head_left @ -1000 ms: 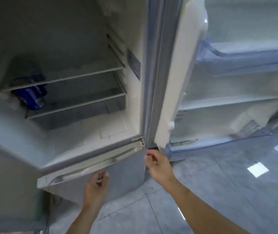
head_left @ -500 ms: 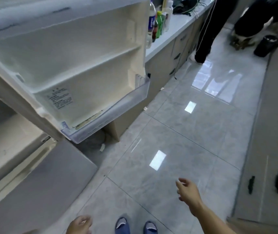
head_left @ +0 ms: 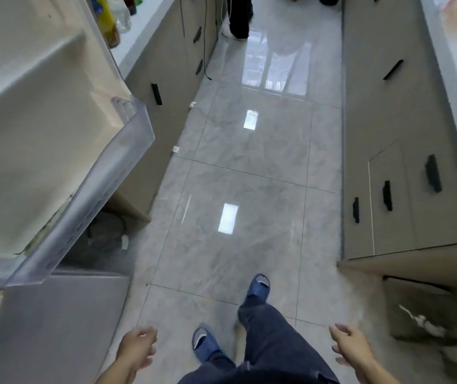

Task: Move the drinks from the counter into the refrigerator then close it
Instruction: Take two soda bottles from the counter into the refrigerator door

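Since half a second ago the view has swung further away from the refrigerator and down the aisle, and both hands have dropped low at the bottom of the picture. Left hand (head_left: 138, 347) hangs over the pale grey glossy floor tiles (head_left: 252, 167) with its fingers loosely curled, holding nothing. Right hand (head_left: 350, 345) is likewise free, fingers relaxed and slightly spread, touching nothing.

At the left stands the open white refrigerator door (head_left: 36, 128), its inner side facing the aisle, with a clear plastic door bin (head_left: 105, 189) along its lower edge. Below it is a grey lower refrigerator panel (head_left: 47, 325). Beyond the door, at the top left, the drinks bottles (head_left: 112, 18) stand on the white desk (head_left: 144, 26), partly hidden by the door edge; one has a yellow label, the rest are blurred. Beige cabinets with black handles (head_left: 166, 65) run under that desk, and a second row of beige cabinets (head_left: 393, 162) lines the right side.

Between the hands are dark blue trouser legs (head_left: 271, 342) and blue slippers (head_left: 259, 286), the right foot forward. Far up the aisle stands another person's dark-trousered leg (head_left: 239, 15).
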A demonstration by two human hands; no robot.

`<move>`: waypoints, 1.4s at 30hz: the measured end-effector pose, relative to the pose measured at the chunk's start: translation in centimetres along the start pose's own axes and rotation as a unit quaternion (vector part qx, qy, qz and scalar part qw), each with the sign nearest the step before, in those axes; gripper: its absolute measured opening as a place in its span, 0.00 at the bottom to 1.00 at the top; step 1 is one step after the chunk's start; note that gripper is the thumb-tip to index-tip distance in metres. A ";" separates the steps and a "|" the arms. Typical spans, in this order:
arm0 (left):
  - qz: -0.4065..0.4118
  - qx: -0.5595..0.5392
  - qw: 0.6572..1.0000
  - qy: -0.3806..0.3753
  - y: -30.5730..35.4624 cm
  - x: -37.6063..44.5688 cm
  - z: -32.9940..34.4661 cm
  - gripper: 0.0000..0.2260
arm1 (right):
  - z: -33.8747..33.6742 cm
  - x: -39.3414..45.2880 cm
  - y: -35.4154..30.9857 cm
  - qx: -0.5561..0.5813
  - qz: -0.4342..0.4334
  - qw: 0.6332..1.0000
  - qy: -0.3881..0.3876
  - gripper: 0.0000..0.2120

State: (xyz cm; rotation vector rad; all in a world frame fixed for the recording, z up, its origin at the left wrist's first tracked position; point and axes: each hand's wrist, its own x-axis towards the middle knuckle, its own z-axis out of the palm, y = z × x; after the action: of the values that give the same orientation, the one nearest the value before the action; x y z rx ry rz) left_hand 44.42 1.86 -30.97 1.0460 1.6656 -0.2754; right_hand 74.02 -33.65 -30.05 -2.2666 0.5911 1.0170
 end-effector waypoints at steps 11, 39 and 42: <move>0.081 -0.004 0.997 -0.013 20.4 2.5 9.0 0.05 | -2.8 8.5 -10.3 -0.033 0.023 0.998 -0.056 0.11; -0.008 -0.189 0.980 0.059 53.4 14.5 13.1 0.07 | 2.0 24.7 -68.9 -0.185 -0.199 0.949 -0.157 0.06; 0.029 -0.236 0.970 0.055 58.8 15.1 12.1 0.05 | 2.7 26.2 -72.9 -0.217 -0.204 0.943 -0.152 0.08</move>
State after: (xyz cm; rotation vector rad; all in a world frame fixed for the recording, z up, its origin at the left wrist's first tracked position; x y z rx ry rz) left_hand 96.17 35.79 -29.89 0.7550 1.6839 0.2168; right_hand 132.15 17.56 -28.25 -2.3783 -0.2533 1.3332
